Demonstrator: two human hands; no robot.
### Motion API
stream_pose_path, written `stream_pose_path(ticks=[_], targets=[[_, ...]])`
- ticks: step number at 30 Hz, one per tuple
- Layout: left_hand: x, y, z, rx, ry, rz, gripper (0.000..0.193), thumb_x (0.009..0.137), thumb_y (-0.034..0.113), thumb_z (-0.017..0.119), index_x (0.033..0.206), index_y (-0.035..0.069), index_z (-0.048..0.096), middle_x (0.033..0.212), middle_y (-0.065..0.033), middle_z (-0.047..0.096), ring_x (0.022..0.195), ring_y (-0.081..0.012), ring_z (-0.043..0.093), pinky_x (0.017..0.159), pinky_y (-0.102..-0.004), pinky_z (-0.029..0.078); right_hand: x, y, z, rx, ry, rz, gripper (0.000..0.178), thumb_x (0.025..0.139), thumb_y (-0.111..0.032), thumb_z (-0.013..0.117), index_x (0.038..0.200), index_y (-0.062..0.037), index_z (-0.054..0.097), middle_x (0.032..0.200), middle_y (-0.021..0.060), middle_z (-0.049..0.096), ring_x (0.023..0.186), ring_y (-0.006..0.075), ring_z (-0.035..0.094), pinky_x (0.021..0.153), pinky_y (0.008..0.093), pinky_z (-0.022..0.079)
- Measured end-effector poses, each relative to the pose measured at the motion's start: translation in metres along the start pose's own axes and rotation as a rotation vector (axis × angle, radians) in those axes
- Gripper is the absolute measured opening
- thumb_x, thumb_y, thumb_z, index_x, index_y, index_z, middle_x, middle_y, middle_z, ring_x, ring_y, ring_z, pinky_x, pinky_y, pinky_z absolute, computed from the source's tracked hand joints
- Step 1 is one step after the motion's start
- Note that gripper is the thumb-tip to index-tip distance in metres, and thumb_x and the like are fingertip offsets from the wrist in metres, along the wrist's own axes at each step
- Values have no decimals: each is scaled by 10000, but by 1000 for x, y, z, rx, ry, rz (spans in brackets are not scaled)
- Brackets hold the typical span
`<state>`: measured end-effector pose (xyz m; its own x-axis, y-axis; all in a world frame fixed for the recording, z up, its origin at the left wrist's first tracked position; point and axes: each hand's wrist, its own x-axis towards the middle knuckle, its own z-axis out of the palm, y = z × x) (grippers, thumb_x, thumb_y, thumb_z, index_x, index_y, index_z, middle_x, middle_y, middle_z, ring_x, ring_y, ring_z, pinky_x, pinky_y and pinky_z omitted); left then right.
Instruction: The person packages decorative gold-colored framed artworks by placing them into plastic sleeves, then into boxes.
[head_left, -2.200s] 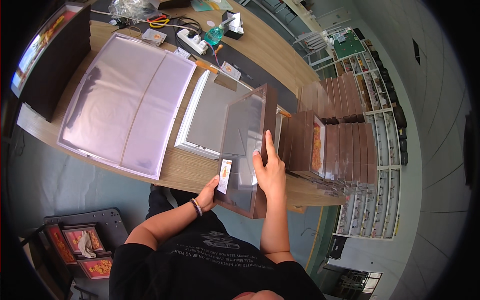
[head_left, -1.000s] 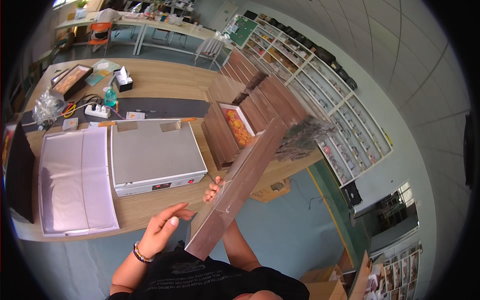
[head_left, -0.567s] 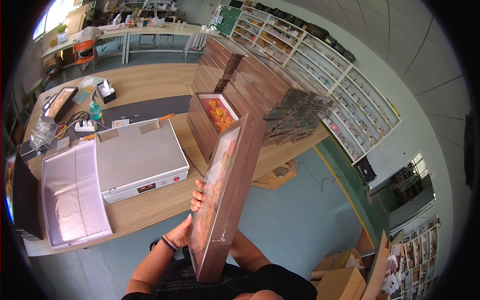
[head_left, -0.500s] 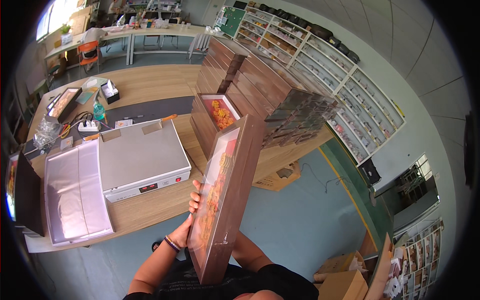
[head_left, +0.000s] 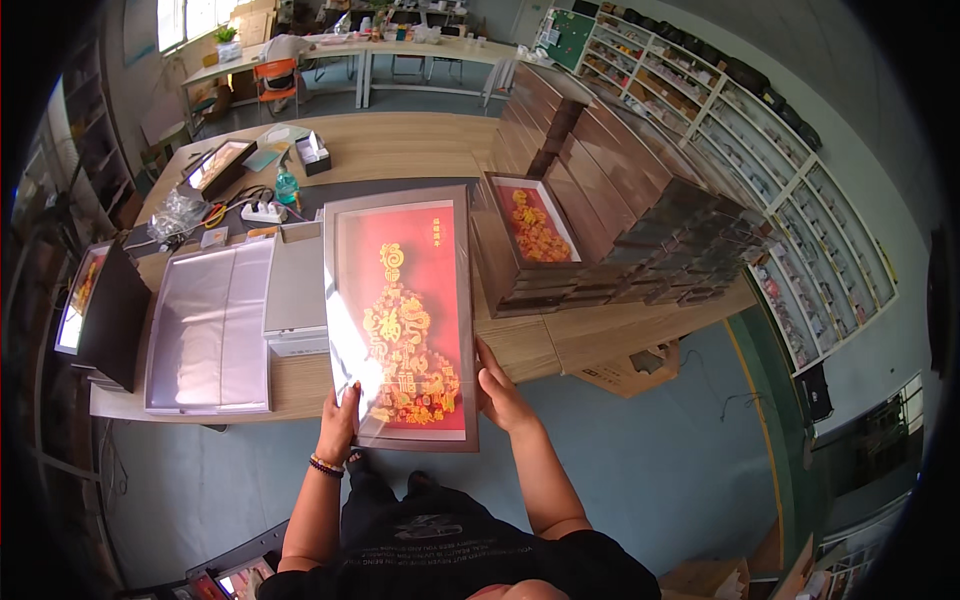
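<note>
Left of one framed red picture [head_left: 425, 270] are one lilac tray [head_left: 208, 330] and, partly behind the picture, one grey-topped device [head_left: 295, 280]. One left hand [head_left: 340, 422] pinches the picture's left edge; one right hand [head_left: 506, 402] clasps its right. Right of it sits one second red picture [head_left: 537, 225].

— What colours has the framed picture [head_left: 405, 330]?
— Red, patterned in gold, bordered with brown.
— And left of it?
— A pale lilac tray [head_left: 215, 325]; farther back, a teal spray bottle [head_left: 287, 186].
</note>
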<state>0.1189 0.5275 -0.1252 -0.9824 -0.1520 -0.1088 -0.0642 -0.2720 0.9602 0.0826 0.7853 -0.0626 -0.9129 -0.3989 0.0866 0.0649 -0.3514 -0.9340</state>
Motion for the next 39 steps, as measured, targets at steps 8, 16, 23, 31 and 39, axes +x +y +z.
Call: stream_pose_path(ticks=[8, 16, 23, 31, 39], targets=[[-20, 3, 4, -292, -234, -366, 626, 920, 517, 374, 1280, 6, 407, 1212, -108, 534, 1070, -199, 543, 914, -341, 450, 52, 57, -4, -100, -208, 76, 560, 934, -490, 349, 1343, -107, 372, 1230, 113, 528, 1125, 202, 512, 948, 371, 412], [-12, 3, 14, -548, -457, -562, 697, 907, 575, 295, 1361, 47, 326, 1281, -109, 480, 1160, -222, 479, 988, -372, 387, 66, 109, 15, 889, -3, 223, 598, 894, -474, 466, 1339, -87, 365, 1263, 169, 480, 1146, 305, 476, 992, 434, 373], [44, 31, -68, -516, -558, -460, 739, 844, 490, 572, 1293, -60, 367, 1220, -156, 505, 1132, -225, 487, 962, -340, 385, 69, 56, 2, 137, 409, 300, 603, 860, -384, 592, 1281, 10, 414, 1260, 138, 484, 1174, 237, 454, 1011, 369, 350], [70, 17, -66, -217, -155, -481, 540, 864, 369, 598, 1124, -91, 485, 947, -110, 619, 771, -134, 622, 664, -239, 510, 113, 95, 4, 36, 515, 526, 833, 823, -574, 533, 1356, 25, 306, 1382, 168, 348, 1272, 242, 346, 1034, 358, 311], [64, -8, -59, -110, -137, -502, 633, 853, 415, 600, 1133, -133, 451, 978, -160, 602, 879, -162, 600, 760, -250, 484, 101, 92, 8, -128, 533, 619, 880, 825, -664, 426, 1359, 24, 299, 1388, 177, 348, 1244, 255, 397, 1020, 357, 334]])
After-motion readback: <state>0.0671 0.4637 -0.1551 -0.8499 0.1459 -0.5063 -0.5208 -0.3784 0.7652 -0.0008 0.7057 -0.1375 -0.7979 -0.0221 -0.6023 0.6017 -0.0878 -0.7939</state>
